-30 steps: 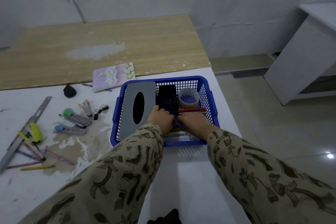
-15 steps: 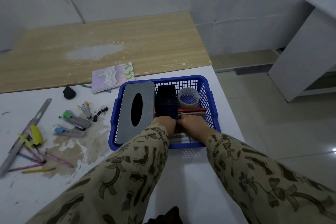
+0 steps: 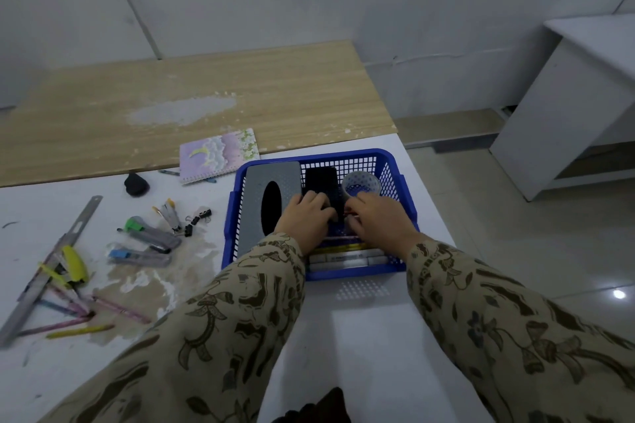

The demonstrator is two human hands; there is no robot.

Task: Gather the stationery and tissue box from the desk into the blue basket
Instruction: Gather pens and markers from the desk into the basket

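As the tissue box (image 3: 253,213) lies lengthwise front-to-back, left hand (image 3: 307,218) and right hand (image 3: 376,218) grips are unclear.

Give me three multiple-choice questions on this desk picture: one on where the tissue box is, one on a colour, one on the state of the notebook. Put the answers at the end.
1. Where is the grey tissue box?
A. On the wooden desk
B. In the left part of the blue basket
C. On the floor

2. What colour is the cover of the notebook?
A. Red
B. Black
C. Pale purple

3. How does the notebook lie?
A. Closed
B. Open flat
C. Standing on edge

Answers:
1 B: the box lies along the basket's left wall.
2 C: the cover is lilac, with clouds and a yellow moon.
3 A: only the cover shows, and no inside pages are visible.
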